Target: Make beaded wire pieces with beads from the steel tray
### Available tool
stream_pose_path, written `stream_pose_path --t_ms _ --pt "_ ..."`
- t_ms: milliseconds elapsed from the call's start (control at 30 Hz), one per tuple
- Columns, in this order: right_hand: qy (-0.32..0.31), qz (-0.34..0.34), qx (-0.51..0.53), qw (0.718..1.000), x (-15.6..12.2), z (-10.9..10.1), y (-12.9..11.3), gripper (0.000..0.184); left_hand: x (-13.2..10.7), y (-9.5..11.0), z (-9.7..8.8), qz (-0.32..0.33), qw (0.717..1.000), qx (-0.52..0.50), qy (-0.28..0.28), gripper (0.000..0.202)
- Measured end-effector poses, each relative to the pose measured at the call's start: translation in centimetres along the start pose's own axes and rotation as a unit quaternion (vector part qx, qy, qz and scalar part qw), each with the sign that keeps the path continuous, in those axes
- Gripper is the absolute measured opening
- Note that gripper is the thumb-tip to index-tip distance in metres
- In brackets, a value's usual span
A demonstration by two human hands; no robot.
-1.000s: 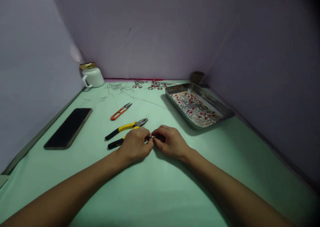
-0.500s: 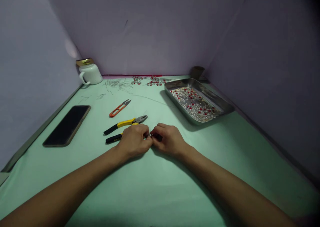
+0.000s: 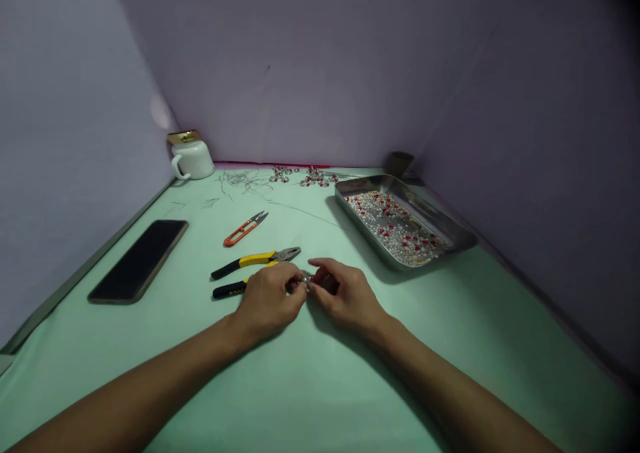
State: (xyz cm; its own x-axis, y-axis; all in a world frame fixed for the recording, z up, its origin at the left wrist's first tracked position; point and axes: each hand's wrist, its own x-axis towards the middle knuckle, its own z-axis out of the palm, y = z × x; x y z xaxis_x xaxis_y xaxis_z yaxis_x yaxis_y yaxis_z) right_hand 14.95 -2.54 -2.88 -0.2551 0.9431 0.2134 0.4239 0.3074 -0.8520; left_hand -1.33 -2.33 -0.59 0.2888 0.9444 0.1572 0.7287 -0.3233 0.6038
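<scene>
My left hand (image 3: 269, 298) and my right hand (image 3: 347, 296) meet fingertip to fingertip on the green table (image 3: 300, 373). Both are closed in a pinch on a small silvery beaded piece (image 3: 306, 278) held between them; its shape is too small to make out. Yellow-and-black pliers (image 3: 250, 264) lie just beyond my left hand, their lower handle partly hidden under it. A thin wire (image 3: 305, 208) trails across the cloth from the far side toward my hands.
A steel tray (image 3: 453, 230) with several white and red beads stands at the right. Orange thread snips (image 3: 244, 228) lie beyond the pliers. A dark phone (image 3: 140, 260) is at the left, a white mug (image 3: 193, 158) at the back left, and beaded pieces (image 3: 310, 175) by the back wall.
My hands stay together, pinching the same small piece, with only slight finger movement. The view has shifted a little as my head moved.
</scene>
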Motion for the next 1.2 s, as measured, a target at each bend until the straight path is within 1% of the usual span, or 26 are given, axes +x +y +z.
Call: stream_pose_path --t_ms 33,67,133,200,233,300,333,467,500,533,600,667,733,800,933,1100,1200 --pt "0.013 0.043 0.075 0.996 0.0 -0.1 0.0 0.036 0.0 0.0 0.0 -0.011 0.999 -0.044 0.017 0.012" --pt "0.022 0.091 0.148 0.985 0.0 -0.1 -0.2 0.04 0.0 0.1 -0.1 -0.025 0.995 -0.087 0.033 0.013" --pt "0.021 0.168 0.277 0.946 -0.1 -0.3 -0.7 0.038 0.1 0.3 -0.1 -0.059 0.984 -0.163 0.043 0.014" --pt "0.007 0.202 0.36 0.911 -0.2 -0.3 -1.3 0.033 0.2 0.5 -0.2 -0.1 0.968 -0.232 0.019 0.015" --pt "0.003 0.203 0.382 0.902 -0.2 -0.3 -1.6 0.031 0.2 0.6 -0.2 -0.121 0.958 -0.261 0.0 0.016" --pt "0.006 0.199 0.394 0.897 -0.3 -0.2 -1.9 0.025 0.1 0.7 -0.2 -0.147 0.943 -0.298 -0.031 0.017" --pt "0.009 0.197 0.391 0.899 -0.3 -0.1 -1.9 0.022 0.0 0.7 -0.1 -0.146 0.942 -0.3 -0.04 0.017" --pt "0.014 0.187 0.366 0.912 -0.3 -0.1 -1.5 0.019 -0.1 0.7 0.0 -0.066 0.962 -0.261 -0.055 0.018" --pt "0.013 0.184 0.359 0.915 -0.3 -0.2 -1.3 0.02 -0.1 0.7 0.0 -0.064 0.962 -0.26 -0.054 0.016" --pt "0.013 0.182 0.355 0.917 -0.3 -0.4 -1.3 0.022 -0.1 0.6 0.0 -0.079 0.959 -0.269 -0.047 0.016" --pt "0.013 0.182 0.357 0.916 -0.3 -0.7 -1.2 0.025 -0.1 0.6 0.0 -0.131 0.943 -0.304 -0.016 0.023" --pt "0.003 0.188 0.373 0.909 -0.2 -0.9 -1.1 0.028 -0.3 0.5 0.1 -0.162 0.925 -0.342 0.021 0.026" --pt "-0.009 0.194 0.392 0.899 -0.1 -1.1 -1.1 0.029 -0.4 0.4 0.1 -0.155 0.918 -0.364 0.04 0.021" --pt "-0.017 0.195 0.409 0.891 -0.1 -1.2 -1.0 0.028 -0.5 0.4 0.2 -0.144 0.916 -0.372 0.046 0.016" --pt "-0.02 0.206 0.447 0.87 -0.1 -1.1 -0.8 0.027 -0.6 0.5 0.2 -0.138 0.919 -0.368 0.031 0.014" --pt "-0.035 0.213 0.483 0.848 -0.2 -0.8 -1.0 0.025 -0.8 0.6 0.2 -0.123 0.916 -0.382 -0.009 0.018" --pt "-0.033 0.218 0.51 0.831 -0.4 -0.5 -1.2 0.024 -0.8 0.6 0.3 -0.121 0.914 -0.387 -0.032 0.021"
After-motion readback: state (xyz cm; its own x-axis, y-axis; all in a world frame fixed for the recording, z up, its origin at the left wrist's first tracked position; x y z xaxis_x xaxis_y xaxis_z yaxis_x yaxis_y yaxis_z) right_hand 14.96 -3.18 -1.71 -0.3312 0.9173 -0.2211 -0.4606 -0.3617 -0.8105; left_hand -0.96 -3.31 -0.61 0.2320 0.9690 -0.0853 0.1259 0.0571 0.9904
